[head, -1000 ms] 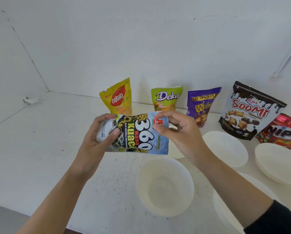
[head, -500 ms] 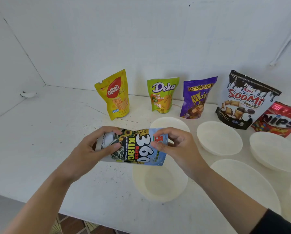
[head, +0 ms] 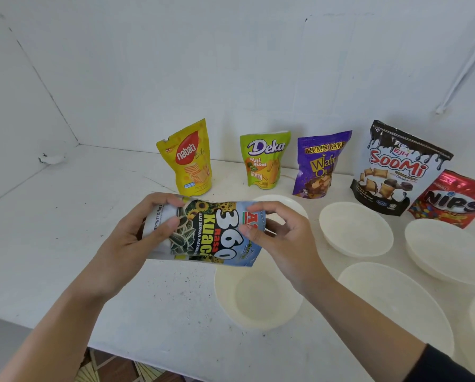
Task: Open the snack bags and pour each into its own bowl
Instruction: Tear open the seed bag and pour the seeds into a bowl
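Kuaci sunflower-seed bag [head: 203, 232] lies on its side in mid-air at the centre of the frame, held between both hands and, as far as I can see, not yet torn. At its left end the left hand [head: 131, 238] grips the base, thumb laid across the printed front and the other fingers curled round behind. At its right end the right hand [head: 283, 238] pinches the top seal between thumb and forefinger, the remaining fingers loosely curled behind the edge. Over the last second the bag and both hands have sunk from in front of the standing row to just above the front bowl [head: 230, 304], at lower centre. Both grips look much as they did. I take it that the bag has been brought over its bowl and the tear is only now about to start. Across the upper middle of the frame, along the wall, the nabati bag [head: 188, 161], now wholly uncovered, the Deka bag [head: 263, 161], the purple wafer bag [head: 319, 166], the Soomi bag [head: 396, 172] and the red Nips bag [head: 456, 199] wait unopened. The other bowls [head: 354, 230] at right on the white table [head: 93, 230] are bare, so nothing has been poured.
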A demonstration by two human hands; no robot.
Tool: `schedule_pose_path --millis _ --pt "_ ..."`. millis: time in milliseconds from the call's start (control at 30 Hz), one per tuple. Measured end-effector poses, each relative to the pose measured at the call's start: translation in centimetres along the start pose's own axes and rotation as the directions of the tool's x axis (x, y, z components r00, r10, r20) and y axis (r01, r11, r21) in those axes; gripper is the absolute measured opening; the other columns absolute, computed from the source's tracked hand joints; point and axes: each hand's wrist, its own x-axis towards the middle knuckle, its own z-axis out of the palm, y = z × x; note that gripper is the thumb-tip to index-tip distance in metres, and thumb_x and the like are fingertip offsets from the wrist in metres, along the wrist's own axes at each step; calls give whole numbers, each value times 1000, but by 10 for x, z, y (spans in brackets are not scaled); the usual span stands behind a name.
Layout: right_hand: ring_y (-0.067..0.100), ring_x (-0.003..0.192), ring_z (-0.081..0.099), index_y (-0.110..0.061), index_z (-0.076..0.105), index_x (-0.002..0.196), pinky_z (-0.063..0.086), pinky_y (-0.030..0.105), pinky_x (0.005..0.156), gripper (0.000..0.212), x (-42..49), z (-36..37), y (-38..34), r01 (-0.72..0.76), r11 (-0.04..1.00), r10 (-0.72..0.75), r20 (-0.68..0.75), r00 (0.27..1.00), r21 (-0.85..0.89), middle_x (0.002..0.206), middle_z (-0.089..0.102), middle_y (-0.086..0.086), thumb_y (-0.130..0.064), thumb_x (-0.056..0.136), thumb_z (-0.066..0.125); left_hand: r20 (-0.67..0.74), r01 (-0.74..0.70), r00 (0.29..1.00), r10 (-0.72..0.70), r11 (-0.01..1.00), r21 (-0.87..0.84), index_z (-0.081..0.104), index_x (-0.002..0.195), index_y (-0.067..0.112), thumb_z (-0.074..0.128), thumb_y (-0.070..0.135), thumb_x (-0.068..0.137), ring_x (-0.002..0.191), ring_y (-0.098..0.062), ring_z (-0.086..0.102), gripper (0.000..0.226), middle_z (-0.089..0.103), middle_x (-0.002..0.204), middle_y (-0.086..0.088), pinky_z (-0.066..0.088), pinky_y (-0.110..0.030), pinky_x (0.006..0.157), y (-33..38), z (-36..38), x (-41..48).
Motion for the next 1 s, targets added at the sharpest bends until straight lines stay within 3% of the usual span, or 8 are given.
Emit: schedule_pose_path --millis 133,267,367,500,667,833,1000 --pt "14 95 68 -15 73 95 58 28 74 21 1 4 -3 81 994 -83 -26 996 -68 110 53 15 -1 80 80 -16 16 1000 -16 998 -54 62 113 21 53 20 96 109 -28 69 19 64 123 -2 59 -56 87 3 -2 1" --pt "4 101 66 -14 69 107 57 24 73 27 -5 5 -2 47 997 -44 49 998 -63 114 45 8 -2 84 76 -16 40 999 -41 998 -39 60 114 18 51 21 97 109 -29 69 19 65 122 -2 52 -67 93 7 -1 1" --pt "7 105 66 -17 67 108 59 27 75 30 -9 3 2 14 996 -10 53 999 -83 121 48 6 -4 83 77 6 56 998 -56 998 -25 60 113 19 51 22 99 113 -35 67 17 64 124 -4 51 -71 92 8 0 3" --pt "18 107 68 -16 66 107 61 35 77 21 -11 1 5 -69 994 82 159 984 -86 118 65 0 -10 88 74 11 71 997 -70 997 -29 62 112 23 51 24 99 110 -34 69 17 66 121 -1 53 -64 92 7 6 5" --pt "21 105 70 -17 66 104 62 45 80 22 -10 -3 4 -106 991 117 157 981 -76 112 70 -3 -11 86 76 36 71 997 -70 997 -18 62 113 21 53 24 98 110 -35 69 18 68 119 -2 55 -60 90 10 8 8" --pt "20 104 70 -13 62 104 61 42 82 24 -8 -4 1 -65 994 78 159 984 -87 107 71 -7 -8 85 76 99 50 994 -55 997 54 59 119 13 57 23 98 109 -32 70 23 68 119 -2 56 -62 88 22 4 18" --pt "24 107 70 -15 59 101 61 49 83 25 1 1 -10 -28 1000 30 170 985 -15 113 69 -4 -4 86 75 160 -52 986 35 993 107 62 116 20 56 27 96 111 -31 69 22 66 122 -3 58 -55 85 38 -5 34"
